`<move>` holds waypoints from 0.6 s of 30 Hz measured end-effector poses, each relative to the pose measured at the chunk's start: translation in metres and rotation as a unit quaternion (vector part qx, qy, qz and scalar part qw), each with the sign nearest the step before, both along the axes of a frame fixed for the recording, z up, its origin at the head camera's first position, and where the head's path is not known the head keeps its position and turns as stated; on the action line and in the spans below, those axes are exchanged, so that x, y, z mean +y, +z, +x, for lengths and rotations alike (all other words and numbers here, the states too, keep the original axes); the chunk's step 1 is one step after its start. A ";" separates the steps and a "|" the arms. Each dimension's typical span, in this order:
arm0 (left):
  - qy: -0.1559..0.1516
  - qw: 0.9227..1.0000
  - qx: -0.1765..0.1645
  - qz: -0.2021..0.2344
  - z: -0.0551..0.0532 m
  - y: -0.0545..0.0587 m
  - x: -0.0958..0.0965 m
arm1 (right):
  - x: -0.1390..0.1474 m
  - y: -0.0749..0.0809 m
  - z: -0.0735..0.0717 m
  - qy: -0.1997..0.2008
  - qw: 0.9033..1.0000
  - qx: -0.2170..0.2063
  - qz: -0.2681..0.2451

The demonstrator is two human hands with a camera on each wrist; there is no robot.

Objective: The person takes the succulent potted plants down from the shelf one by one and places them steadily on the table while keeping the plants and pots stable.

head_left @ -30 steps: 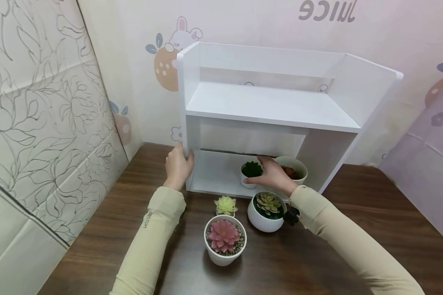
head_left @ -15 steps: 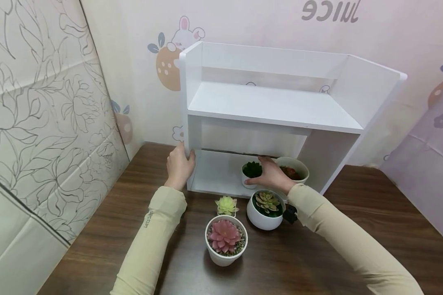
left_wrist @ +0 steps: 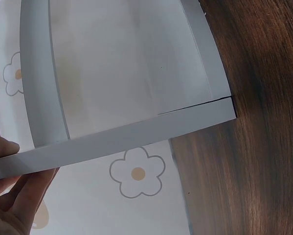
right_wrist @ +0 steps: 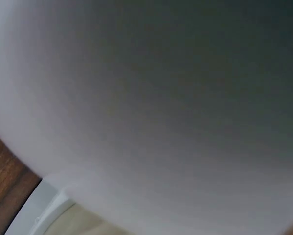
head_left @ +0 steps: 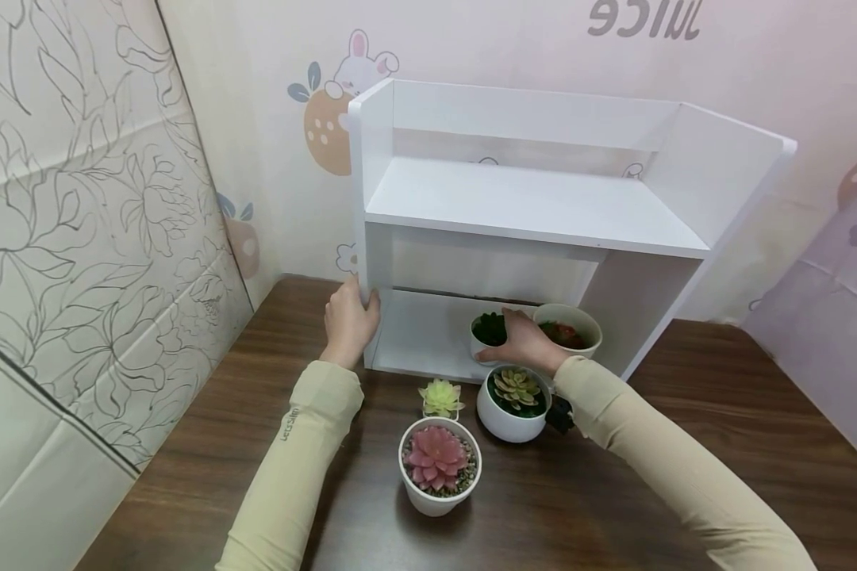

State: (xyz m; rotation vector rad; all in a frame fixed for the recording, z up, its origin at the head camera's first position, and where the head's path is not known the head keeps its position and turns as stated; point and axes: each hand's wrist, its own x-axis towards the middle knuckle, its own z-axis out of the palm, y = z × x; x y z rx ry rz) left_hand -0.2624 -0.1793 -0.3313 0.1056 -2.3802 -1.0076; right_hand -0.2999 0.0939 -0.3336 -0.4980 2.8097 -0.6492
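Observation:
In the head view my left hand [head_left: 350,321] grips the front edge of the left side panel of a white two-tier shelf [head_left: 528,202]. The left wrist view shows its thumb and fingers [left_wrist: 31,193] on opposite faces of that panel [left_wrist: 112,139]. My right hand [head_left: 524,341] reaches onto the lower board, thumb and fingers around a small white pot with a dark green succulent [head_left: 487,329]. Beside that hand stands a larger cream pot with a reddish plant [head_left: 570,329]. Close under the right wrist sits a round white pot with a green succulent [head_left: 514,400]. A blurred pale surface [right_wrist: 112,122] fills most of the right wrist view.
On the brown wooden table [head_left: 207,476], in front of the shelf, stand a white pot with a pink succulent [head_left: 439,468] and, just behind it, a small yellow-green succulent [head_left: 441,398]. Patterned wall covering [head_left: 293,214] rises behind the shelf and at the left.
The round white pot under my right wrist has shifted slightly left and toward the shelf, and the right forearm slightly left. The left hand keeps its grip. The head view has drifted slightly.

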 end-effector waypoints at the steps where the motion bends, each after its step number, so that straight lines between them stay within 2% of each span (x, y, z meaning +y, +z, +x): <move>1: -0.001 1.000 0.000 0.000 0.000 0.000 0.000 | 0.000 -0.001 -0.001 -0.002 1.000 0.001 0.002; 9: -0.002 1.000 0.004 -0.004 0.000 0.000 0.000 | -0.003 -0.003 -0.003 -0.032 0.999 -0.002 0.009; 18: -0.004 1.000 0.017 -0.008 0.001 0.000 0.000 | -0.004 -0.003 0.001 -0.035 0.999 0.015 0.003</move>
